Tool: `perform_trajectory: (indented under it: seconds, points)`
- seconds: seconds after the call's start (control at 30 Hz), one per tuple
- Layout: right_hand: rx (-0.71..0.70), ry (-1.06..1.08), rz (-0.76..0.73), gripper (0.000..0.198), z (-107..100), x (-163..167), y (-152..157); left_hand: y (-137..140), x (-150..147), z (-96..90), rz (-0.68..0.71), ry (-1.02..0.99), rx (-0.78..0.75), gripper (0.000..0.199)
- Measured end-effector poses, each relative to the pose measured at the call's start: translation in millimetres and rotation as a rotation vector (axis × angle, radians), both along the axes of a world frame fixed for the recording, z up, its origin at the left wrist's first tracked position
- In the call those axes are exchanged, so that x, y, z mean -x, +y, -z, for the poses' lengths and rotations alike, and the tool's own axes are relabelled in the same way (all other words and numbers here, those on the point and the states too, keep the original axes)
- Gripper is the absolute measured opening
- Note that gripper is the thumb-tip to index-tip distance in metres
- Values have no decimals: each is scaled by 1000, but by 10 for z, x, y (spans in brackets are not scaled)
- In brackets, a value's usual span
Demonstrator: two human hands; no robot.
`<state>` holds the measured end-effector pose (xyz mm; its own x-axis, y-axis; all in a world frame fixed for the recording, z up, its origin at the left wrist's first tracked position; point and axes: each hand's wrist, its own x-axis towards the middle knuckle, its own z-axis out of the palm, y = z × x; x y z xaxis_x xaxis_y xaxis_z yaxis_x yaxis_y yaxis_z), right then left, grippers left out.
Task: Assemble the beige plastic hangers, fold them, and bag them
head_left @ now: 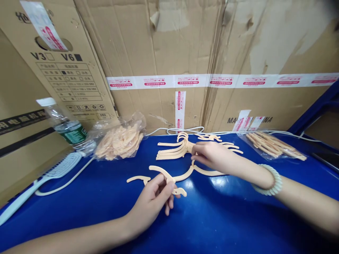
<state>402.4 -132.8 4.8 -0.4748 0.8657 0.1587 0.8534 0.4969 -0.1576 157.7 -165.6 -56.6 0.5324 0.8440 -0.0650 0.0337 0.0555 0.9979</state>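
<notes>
My left hand is closed on a beige curved hanger piece, its end near the palm bent, with a small hole. Behind it another loose curved piece lies on the blue table. My right hand reaches over a beige clothes hanger, thumb and fingers pinched at its hook, which they partly hide. Just beyond, several like hangers lie in an overlapping row, hooks pointing away from me. My right forearm and hand cover part of their right arms.
Clear bags of beige pieces and of long beige strips lie left and right. A water bottle and a pale blue hairbrush are at left. Cardboard walls the back, with a white cable along its foot.
</notes>
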Motion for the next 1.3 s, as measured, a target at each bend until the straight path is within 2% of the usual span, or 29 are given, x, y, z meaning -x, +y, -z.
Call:
perform_trajectory:
  seconds: [0.07, 0.13, 0.27, 0.37, 0.53, 0.67, 0.87, 0.97, 1.07, 1.2, 1.3]
  points:
    - [-32, -66, 82, 11, 69, -119, 124, 14, 4, -19, -15, -45, 28, 42]
    - [-20, -92, 102, 5, 151, -216, 227, 47, 14, -69, -63, -101, 63, 42]
    - [11, -109, 94, 9, 250, -293, 332, 154, 54, -246, -160, -171, 52, 39]
    - [0, -90, 82, 10, 180, -276, 312, 226, 87, -406, -188, -210, -15, 38]
    - [-72, 2, 101, 10, -112, -332, 112, 241, 165, -557, -254, -213, -54, 36]
    - [-191, 160, 68, 9, -162, -467, -180, 207, 261, -471, -300, -225, 26, 34]
    - [-278, 294, -15, 14, 76, -519, -564, 239, 292, -251, -292, -330, 147, 33]
    - [-348, 322, -19, 10, 153, -478, -629, 241, 295, -184, -254, -338, 173, 34]
    - [-345, 358, -56, 11, 191, -450, -648, 211, 321, -154, -216, -353, 212, 32]
    - [-373, 394, -96, 15, 231, -440, -682, 170, 349, -174, -146, -423, 257, 28]
    - [-398, 385, -123, 17, 251, -422, -718, 157, 351, -195, -76, -438, 350, 28]
